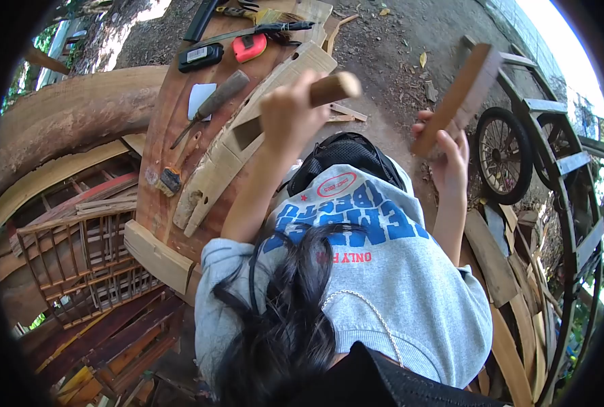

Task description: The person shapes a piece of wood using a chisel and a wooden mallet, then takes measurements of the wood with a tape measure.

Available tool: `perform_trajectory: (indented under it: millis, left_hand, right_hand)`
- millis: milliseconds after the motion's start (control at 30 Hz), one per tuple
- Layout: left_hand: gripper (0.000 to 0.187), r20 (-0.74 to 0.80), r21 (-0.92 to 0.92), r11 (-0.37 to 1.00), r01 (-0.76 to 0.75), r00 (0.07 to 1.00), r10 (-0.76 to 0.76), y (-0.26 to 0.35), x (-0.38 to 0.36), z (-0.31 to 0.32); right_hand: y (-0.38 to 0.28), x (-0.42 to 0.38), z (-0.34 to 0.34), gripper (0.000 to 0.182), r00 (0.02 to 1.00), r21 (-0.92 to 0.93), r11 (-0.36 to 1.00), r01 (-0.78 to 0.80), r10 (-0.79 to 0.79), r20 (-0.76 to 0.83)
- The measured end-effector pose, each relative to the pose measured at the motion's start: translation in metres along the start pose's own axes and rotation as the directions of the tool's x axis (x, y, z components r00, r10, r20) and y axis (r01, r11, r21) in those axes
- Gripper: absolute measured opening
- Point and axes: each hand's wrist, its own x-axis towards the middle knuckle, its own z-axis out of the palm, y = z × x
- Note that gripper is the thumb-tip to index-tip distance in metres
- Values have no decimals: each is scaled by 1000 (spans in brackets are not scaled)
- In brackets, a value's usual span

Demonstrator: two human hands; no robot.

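My left hand [290, 115] is closed around a wooden-handled tool [336, 89], somewhat blurred. Its rounded end sticks out on the right, and a flat, dark, blade-like part shows on the left, over a long pale board [230, 159]. My right hand [451, 152] grips the lower end of a flat rectangular wooden block [459, 98], raised and tilted to the right, with the thumb in front. The two hands are apart, ahead of my body. Beside the pale board lie a wooden-handled chisel [224, 95] and a small paintbrush [170, 180].
On the reddish wooden table [156, 136] are a red tape measure [249, 46], a black case [201, 57], a white card [201, 100] and a wide brush [264, 16]. A wheeled metal cart frame [505, 156] stands right, near stacked planks [492, 258]. A slatted wooden rack [88, 264] stands left.
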Motion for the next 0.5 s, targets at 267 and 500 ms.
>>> perform_trajectory:
  millis: [267, 500]
  left_hand:
    - [11, 190, 20, 997, -70, 980, 65, 33, 72, 117]
    - [10, 125, 186, 969, 161, 975, -186, 2, 46, 94]
  right_hand:
    - [-76, 42, -73, 26, 902, -118, 929, 350, -369, -226]
    - [-42, 77, -16, 38, 748, -165, 877, 451, -473, -466]
